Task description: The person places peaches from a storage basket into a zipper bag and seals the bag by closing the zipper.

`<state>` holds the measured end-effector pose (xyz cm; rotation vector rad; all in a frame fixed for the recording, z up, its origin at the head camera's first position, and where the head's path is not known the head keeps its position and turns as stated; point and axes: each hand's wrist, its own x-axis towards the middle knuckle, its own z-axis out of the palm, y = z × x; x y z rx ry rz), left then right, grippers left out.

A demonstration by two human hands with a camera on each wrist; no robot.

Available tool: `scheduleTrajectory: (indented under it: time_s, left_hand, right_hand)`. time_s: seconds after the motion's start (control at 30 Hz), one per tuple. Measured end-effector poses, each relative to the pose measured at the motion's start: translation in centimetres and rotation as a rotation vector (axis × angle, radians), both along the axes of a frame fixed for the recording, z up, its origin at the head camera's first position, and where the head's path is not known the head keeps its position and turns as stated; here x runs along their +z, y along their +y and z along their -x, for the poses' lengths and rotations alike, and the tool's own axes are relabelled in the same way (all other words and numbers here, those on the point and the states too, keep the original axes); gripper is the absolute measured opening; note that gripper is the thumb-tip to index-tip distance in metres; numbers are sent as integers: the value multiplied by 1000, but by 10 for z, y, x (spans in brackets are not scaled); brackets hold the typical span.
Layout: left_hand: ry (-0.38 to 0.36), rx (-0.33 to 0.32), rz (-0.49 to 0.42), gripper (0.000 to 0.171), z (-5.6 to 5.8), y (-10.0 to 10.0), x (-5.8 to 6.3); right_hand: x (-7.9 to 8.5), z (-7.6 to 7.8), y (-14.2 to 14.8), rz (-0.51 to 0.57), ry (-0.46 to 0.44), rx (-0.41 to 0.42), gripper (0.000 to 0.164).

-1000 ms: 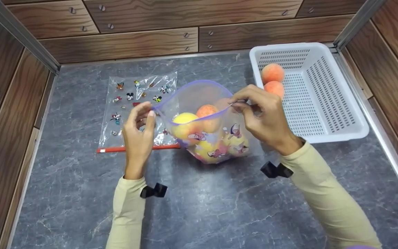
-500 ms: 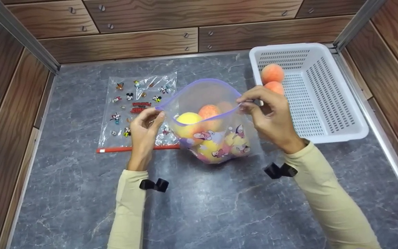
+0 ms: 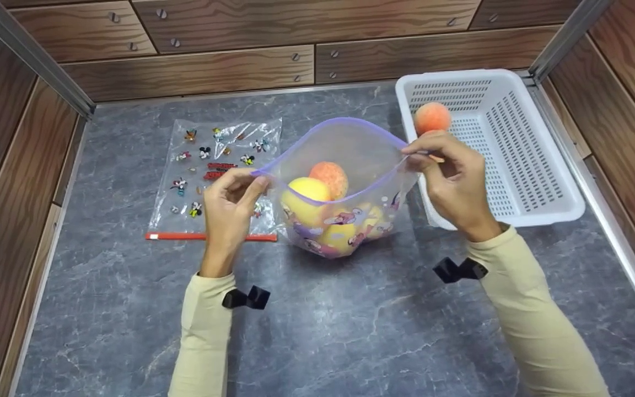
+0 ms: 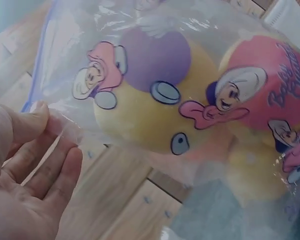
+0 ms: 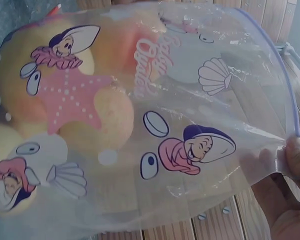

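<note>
A translucent zip bag [image 3: 345,138] with a purple rim and cartoon prints stands on the table, its mouth spread wide. Inside are several round fruits, among them a yellow one [image 3: 305,197] and an orange-pink peach [image 3: 331,179]. My left hand [image 3: 228,212] pinches the bag's left rim corner between thumb and fingers. At the opposite corner my right hand [image 3: 457,190] pinches the rim. The right wrist view shows that thumb and fingers of the right hand [image 5: 285,200] gripping the bag film [image 5: 250,115]. Print hides parts of the fruits in both wrist views.
A white slotted basket [image 3: 574,204] stands at the right, with a peach [image 3: 433,117] near its left wall and another mostly behind my right hand. Left of the bag lies a flat clear bag [image 3: 185,220] with a red slider. Wood-patterned panels [image 3: 229,69] enclose the table.
My right hand has moved right, drawing the rim along. My left hand has shifted slightly right to the rim corner. The bag's mouth is stretched wider.
</note>
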<state>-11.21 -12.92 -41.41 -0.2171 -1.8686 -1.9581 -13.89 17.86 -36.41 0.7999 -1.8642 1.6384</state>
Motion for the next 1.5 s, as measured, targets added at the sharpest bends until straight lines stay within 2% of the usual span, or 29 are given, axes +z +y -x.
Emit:
scheduleTrajectory:
  time_s: [0.13,0.27,0.53,0.77,1.0,1.23,1.4,1.5]
  left_hand:
    - [26,7,44,10,-6,-3,10]
    - [44,32,80,10,-10,-6,13]
    - [85,121,178,9,-14,-15,7]
    - [47,192,147,10,-17,-18,3]
    - [33,179,156,10,-17,-28,-1]
    - [12,161,178,9,-19,-33,0]
    - [-48,159,276,10,-21,-36,8]
    - [-102,160,421,13,-23,-38,17]
  right_hand:
    - [-2,3,8,15,-15,-16,17]
    - [-5,7,17,41,-14,-14,16]
    - [-16,15,26,-48,30,-18,26]
    - [-22,14,26,-90,32,-19,26]
    - [-25,7,20,-113,-7,-29,28]
    - [-23,5,18,-63,-40,-51,25]
    - [-21,5,21,-28,-87,-39,16]
    - [-22,5,23,-1,-119,4,11]
